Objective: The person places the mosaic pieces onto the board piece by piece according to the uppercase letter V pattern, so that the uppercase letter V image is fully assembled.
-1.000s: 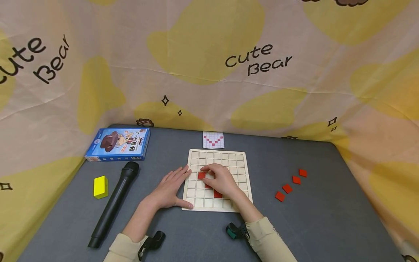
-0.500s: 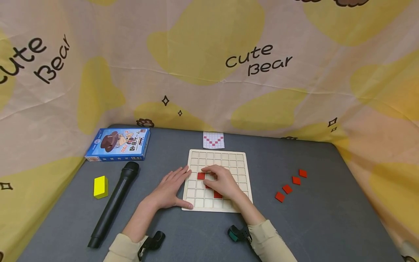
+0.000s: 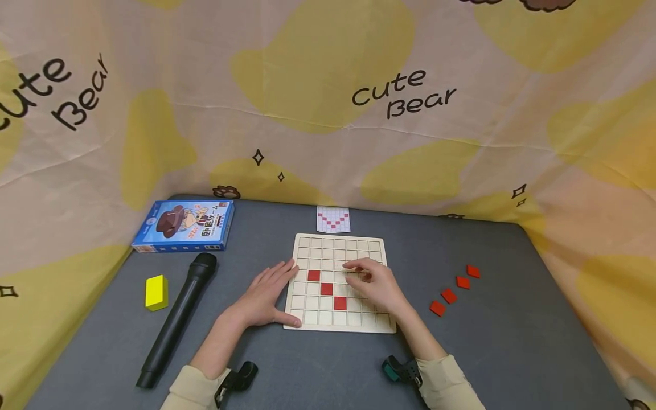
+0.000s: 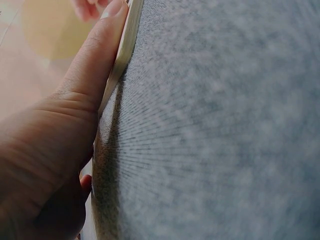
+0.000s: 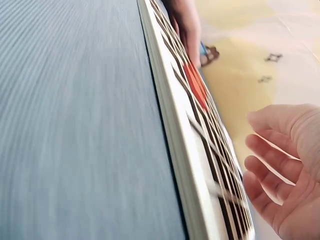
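A pale gridded board (image 3: 312, 319) lies on the dark table, with three red square tiles (image 3: 327, 289) set in its cells in a diagonal line. My left hand (image 3: 263, 296) rests along the board's left side, fingers stretched out and thumb (image 4: 92, 55) at the near left corner on the edge. Over the right half of the board hovers my right hand (image 3: 376, 285), its fingers loosely bent. In the right wrist view nothing sits between its thumb and fingers.
Several loose red tiles (image 3: 449, 296) lie to the right. Behind the board is a small pattern card (image 3: 333, 220). A blue box (image 3: 184, 225), a black microphone (image 3: 176, 322) and a yellow block (image 3: 156, 292) are on the left. A printed cloth (image 3: 318, 114) hangs behind.
My right hand has moved right, away from the red tiles on the board, its fingers coming off them, so all three now show fully. My left hand has stayed in place.
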Demonstrator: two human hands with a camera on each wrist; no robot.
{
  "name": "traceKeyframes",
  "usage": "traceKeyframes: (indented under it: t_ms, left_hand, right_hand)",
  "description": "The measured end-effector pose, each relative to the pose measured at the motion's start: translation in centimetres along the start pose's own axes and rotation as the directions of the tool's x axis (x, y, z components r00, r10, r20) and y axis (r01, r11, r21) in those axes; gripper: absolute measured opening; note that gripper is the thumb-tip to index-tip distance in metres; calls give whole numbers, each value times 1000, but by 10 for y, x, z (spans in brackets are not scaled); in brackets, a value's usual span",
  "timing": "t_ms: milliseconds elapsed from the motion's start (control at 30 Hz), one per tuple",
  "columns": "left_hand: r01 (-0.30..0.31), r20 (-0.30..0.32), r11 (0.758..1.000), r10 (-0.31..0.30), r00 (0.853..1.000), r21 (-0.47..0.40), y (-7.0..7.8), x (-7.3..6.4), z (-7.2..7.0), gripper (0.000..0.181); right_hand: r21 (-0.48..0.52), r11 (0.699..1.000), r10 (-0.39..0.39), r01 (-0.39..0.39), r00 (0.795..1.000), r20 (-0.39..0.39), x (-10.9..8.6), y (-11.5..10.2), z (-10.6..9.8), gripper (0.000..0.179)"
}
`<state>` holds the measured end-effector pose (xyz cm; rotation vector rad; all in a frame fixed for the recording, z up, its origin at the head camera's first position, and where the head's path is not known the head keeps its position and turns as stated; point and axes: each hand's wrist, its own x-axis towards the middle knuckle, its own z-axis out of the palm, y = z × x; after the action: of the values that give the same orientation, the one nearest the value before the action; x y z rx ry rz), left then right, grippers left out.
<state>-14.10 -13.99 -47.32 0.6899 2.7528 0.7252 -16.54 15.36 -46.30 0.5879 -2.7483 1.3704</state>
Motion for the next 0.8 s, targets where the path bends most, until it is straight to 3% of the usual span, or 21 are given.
traceKeyframes:
  t_ms: [300,533,800]
  left_hand:
    - [-9,-7,1000,9,1000,3,-2,-1,0,118]
    - [-7,-5,1000,7,1000,9,-2,-1,0,117]
    - [-4,-1,1000,4,1000,6,-1,0,0,119]
  right_hand:
    - [-88,994,51,-57,996,-76,-27,27,-45,27]
    - [-206,970,107,-130,987,-121,-54,47,-81,27]
    - [-295,945,88,-138,980,-177,-88,69,-118,27]
